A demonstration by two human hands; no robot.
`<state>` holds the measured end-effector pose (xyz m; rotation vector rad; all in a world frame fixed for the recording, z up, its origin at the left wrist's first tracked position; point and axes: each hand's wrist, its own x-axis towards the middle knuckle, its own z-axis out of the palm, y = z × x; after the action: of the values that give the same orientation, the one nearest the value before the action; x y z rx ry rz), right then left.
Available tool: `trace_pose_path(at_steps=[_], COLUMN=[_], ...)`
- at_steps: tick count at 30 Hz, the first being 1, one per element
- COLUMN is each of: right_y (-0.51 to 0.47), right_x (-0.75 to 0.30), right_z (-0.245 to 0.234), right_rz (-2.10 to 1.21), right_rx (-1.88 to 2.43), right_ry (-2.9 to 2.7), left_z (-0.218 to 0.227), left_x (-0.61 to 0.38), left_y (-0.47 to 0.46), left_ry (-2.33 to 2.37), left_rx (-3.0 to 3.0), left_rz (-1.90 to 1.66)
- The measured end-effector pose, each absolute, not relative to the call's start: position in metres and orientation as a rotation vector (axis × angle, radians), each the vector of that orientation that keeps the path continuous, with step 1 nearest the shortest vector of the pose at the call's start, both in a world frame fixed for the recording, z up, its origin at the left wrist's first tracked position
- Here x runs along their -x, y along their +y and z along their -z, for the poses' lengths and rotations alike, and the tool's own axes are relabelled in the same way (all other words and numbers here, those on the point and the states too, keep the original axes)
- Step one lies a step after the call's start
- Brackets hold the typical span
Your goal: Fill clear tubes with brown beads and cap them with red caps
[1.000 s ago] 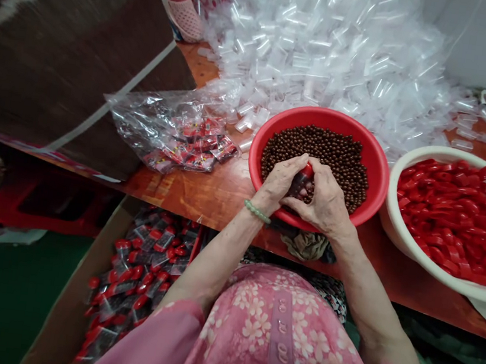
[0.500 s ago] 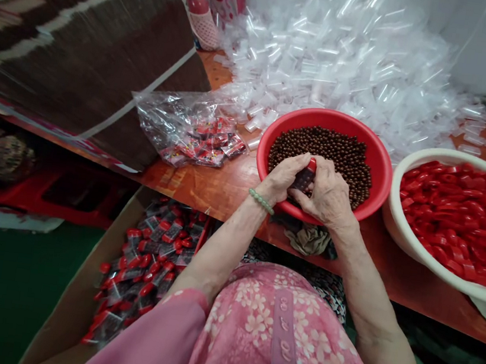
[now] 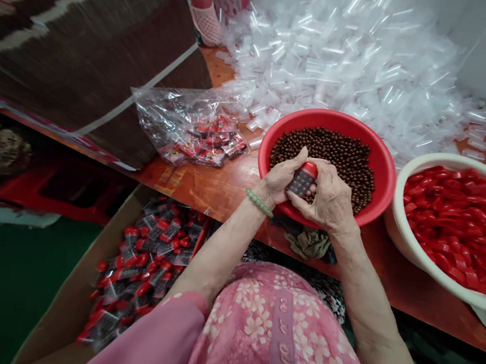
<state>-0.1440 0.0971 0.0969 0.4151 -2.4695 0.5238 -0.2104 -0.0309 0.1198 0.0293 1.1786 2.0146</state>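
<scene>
Both my hands grip one small clear vial (image 3: 301, 181) filled with brown beads and topped with a red cap. My left hand (image 3: 280, 178) wraps its left side, thumb up. My right hand (image 3: 330, 196) closes on it from the right. They hover over the near rim of a red basin (image 3: 379, 164) full of brown beads (image 3: 340, 153). A green bead bracelet (image 3: 259, 202) circles my left wrist.
A white basin (image 3: 409, 245) of red caps sits at the right. A heap of empty clear vials (image 3: 349, 53) fills the back. A plastic bag of red packets (image 3: 199, 134) lies left of the red basin. Below the table, a cardboard box (image 3: 76, 291) holds several filled vials.
The capped vial has come up between my hands and shows more clearly; my left thumb has lifted. The view has shifted slightly.
</scene>
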Motion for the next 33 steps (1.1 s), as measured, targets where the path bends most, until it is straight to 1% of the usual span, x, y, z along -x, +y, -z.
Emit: trace_pose_path(at_steps=[7,18,27,33], right_y=[0.097,0.099,0.1,0.101], right_x=[0.148,0.146,0.146,0.147], right_z=[-0.096,-0.096,-0.094,-0.095], right_rz=[-0.601,-0.437,-0.385,-0.376], right_rx=[-0.49,-0.423,-0.475,-0.518], right_ry=[-2.456,-2.587,-2.624,-2.699], left_z=[-0.121,-0.118,-0.122,-0.128], left_x=[0.205,0.205,0.202,0.204], left_y=[-0.027,-0.024,-0.024,-0.027], left_ry=[1.274,1.302,1.318,1.309], left_rx=[-0.037,-0.115,-0.032,0.046], left_rz=[-2.006,-1.956,-2.112,-2.152])
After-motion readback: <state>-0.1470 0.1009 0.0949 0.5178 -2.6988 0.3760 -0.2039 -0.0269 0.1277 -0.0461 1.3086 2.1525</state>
